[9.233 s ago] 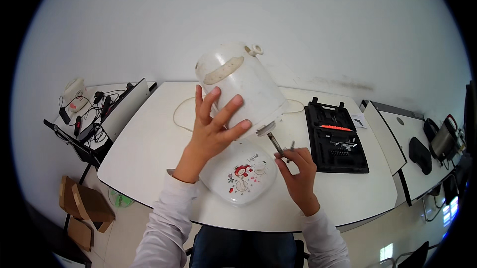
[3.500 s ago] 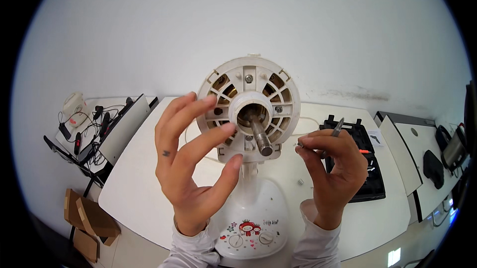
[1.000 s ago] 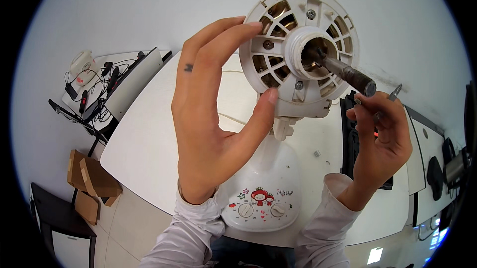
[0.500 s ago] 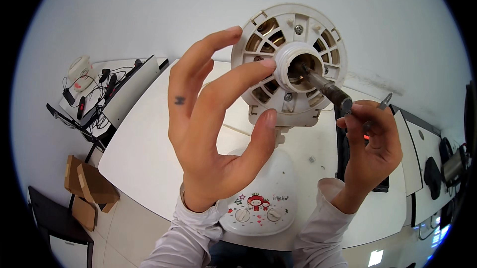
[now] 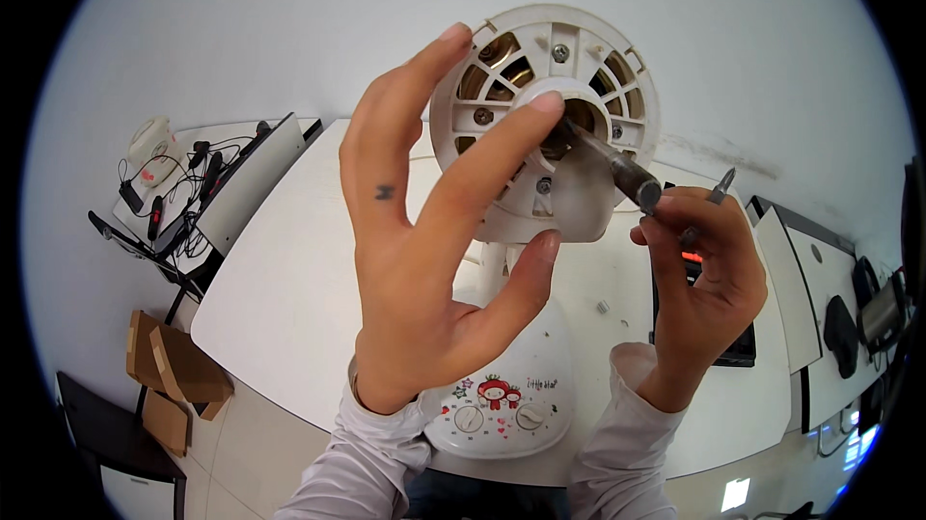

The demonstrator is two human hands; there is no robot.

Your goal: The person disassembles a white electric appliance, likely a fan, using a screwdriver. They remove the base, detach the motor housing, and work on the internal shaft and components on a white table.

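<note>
A white fan head (image 5: 579, 47) faces me with slotted vents, several screws and a round central opening. From that opening a worn metal shaft (image 5: 627, 173) juts toward me. My left hand (image 5: 434, 221) is open before the fan head, fingers spread. Its index fingertip is at the opening's rim, and its thumb is by the housing's lower edge. My right hand (image 5: 704, 260) is closed at the shaft's end, with a pointed metal screwdriver (image 5: 721, 186) tucked between its fingers; its other end is hidden. Below stands the fan's white base (image 5: 511, 424) with two dials and red cartoon figures.
The fan stands on a white table (image 5: 280, 279). A black tray (image 5: 738, 351) lies behind my right hand, and a small grey piece (image 5: 603, 307) is on the tabletop. Cables and a white appliance (image 5: 151, 144) are at left, above brown cardboard (image 5: 174, 366).
The fan head has turned and shifted slightly left. My left hand has moved right, its index finger now further over the opening's rim. My right hand has shifted slightly left with the shaft.
</note>
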